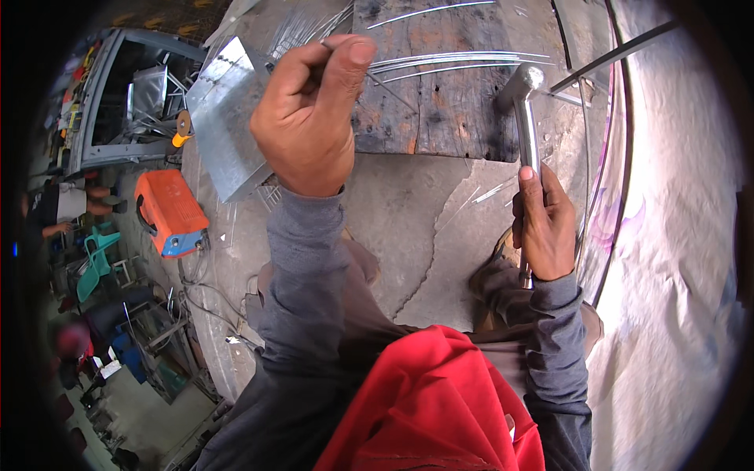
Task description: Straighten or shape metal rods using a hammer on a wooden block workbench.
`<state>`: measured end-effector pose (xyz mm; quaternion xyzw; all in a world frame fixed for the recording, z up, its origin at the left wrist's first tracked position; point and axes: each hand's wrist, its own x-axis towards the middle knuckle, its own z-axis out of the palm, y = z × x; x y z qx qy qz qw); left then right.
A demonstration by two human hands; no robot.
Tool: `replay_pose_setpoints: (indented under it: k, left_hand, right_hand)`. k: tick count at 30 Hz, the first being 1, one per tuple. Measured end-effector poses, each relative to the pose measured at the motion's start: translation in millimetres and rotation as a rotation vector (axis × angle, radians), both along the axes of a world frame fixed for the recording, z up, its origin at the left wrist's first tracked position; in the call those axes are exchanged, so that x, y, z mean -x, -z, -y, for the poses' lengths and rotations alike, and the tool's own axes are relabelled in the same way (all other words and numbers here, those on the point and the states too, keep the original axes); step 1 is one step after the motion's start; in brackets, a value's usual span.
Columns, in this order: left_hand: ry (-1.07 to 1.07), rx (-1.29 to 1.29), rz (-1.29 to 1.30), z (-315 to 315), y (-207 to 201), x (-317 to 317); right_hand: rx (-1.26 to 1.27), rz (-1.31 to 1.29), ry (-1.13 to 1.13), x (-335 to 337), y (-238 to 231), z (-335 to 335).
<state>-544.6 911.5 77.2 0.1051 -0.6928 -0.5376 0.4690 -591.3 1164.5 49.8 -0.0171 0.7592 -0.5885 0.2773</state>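
Observation:
My left hand (310, 118) is raised over the near left part of a dark, scarred wooden board (448, 118). Its thumb and fingers are pinched together on a thin metal rod (395, 94), whose dark end slants out past the hand toward the board; the gripped stretch is mostly hidden. In my right hand (546, 224) is a steel hammer (528, 129), the fingers wrapped round its shiny handle. The hammer's head is up, by the board's right corner. Several thin bright rods (455, 59) lie across the board.
A bent sheet of shiny metal (228, 118) lies left of the board. Further left are an orange and blue machine (171, 210), cables, a metal frame (118, 149) and a green chair (96, 259). People are at the far left. A pale sheet (667, 235) hangs on the right.

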Motion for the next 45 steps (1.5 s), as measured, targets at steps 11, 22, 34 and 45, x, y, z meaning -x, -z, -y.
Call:
replay_pose_setpoints:
  k: [11, 22, 34, 45]
  left_hand:
    - [0.13, 0.294, 0.733, -28, 63, 9]
    - [0.612, -0.771, 0.728, -34, 36, 8]
    - [0.766, -1.251, 0.183, -25, 36, 9]
    - [0.756, -1.375, -0.013, -34, 36, 26]
  right_hand:
    - [-0.016, 0.02, -0.004, 1, -5, 6]
    - [-0.004, 0.032, -0.001, 1, -4, 5]
    - [0.01, 0.027, 0.011, 0, 5, 3]
    - [-0.069, -0.028, -0.002, -2, 2, 7]
